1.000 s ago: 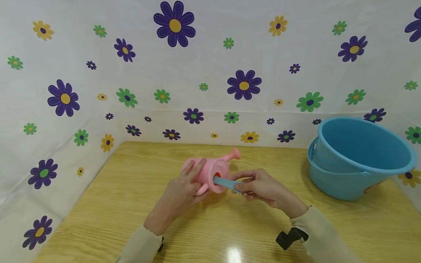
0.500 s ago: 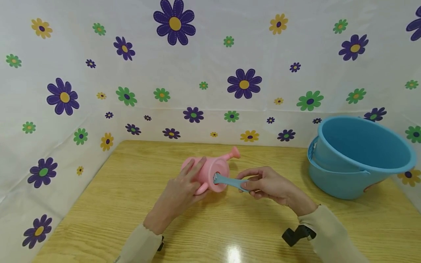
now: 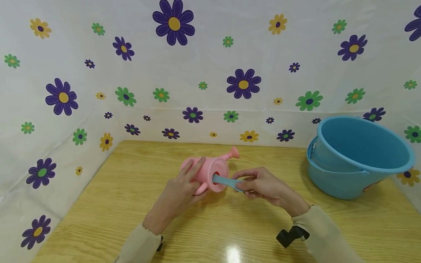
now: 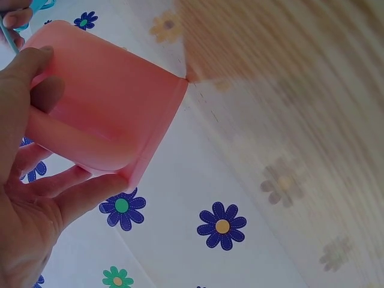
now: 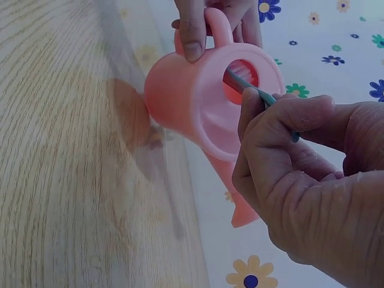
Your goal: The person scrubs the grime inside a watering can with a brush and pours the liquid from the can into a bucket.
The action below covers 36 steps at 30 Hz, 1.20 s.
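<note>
A pink watering can [image 3: 209, 167] lies tipped on its side at the middle of the table, its round opening facing right. My left hand [image 3: 175, 193] grips it, with fingers spread over the body and the thumb by the handle; the left wrist view shows the can's handle [image 4: 84, 147] between the fingers. In my right hand [image 3: 264, 188], thumb and fingers pinch the handle of a light blue brush [image 3: 227, 181]. Its head is inside the opening, mostly hidden; pale bristles [image 5: 241, 71] show there in the right wrist view. The spout [image 3: 232, 153] points to the back right.
A large blue bucket [image 3: 342, 184] stands on the right of the wooden table [image 3: 138, 160], its carrying handle hanging down its side. Behind and at the left, a white flower-print sheet [image 3: 141, 47] rises from the table's edge.
My right hand drew the brush partly out to the right, showing its bristles, then pushed it back left into the watering can. My left hand and the can have stayed put.
</note>
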{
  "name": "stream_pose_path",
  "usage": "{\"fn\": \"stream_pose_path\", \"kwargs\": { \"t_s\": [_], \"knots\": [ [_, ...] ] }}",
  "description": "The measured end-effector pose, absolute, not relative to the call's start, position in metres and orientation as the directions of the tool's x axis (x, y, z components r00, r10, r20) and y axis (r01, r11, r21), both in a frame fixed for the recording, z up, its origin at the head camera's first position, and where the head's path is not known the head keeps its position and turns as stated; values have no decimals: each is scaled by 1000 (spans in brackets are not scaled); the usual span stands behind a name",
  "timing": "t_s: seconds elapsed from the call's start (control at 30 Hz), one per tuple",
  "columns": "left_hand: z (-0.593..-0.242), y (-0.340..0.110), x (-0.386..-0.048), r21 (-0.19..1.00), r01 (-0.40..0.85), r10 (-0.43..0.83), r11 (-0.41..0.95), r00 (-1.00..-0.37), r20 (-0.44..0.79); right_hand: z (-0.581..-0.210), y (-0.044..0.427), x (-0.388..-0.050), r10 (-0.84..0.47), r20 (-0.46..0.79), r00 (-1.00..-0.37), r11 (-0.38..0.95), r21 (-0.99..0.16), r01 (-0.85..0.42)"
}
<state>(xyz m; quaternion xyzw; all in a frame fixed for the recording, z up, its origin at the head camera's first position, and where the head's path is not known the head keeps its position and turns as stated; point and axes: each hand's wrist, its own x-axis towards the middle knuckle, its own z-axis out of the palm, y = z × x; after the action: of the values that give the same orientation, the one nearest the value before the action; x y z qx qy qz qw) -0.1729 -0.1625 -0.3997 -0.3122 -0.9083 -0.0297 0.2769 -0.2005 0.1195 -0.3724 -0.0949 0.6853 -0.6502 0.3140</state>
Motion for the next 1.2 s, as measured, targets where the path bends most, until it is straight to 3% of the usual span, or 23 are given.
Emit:
{"fn": "stream_pose_path", "kwargs": {
  "t_s": [0.53,1.2],
  "knots": [
    [-398,-161,-173,-168,588,576,791,-625,526,-370,98,-199,-515,-288,-807,100,-956,277],
    [-398,-161,-173,-134,597,568,791,-632,528,-372,89,-198,-519,-268,-811,73,-960,270]
  ]
}}
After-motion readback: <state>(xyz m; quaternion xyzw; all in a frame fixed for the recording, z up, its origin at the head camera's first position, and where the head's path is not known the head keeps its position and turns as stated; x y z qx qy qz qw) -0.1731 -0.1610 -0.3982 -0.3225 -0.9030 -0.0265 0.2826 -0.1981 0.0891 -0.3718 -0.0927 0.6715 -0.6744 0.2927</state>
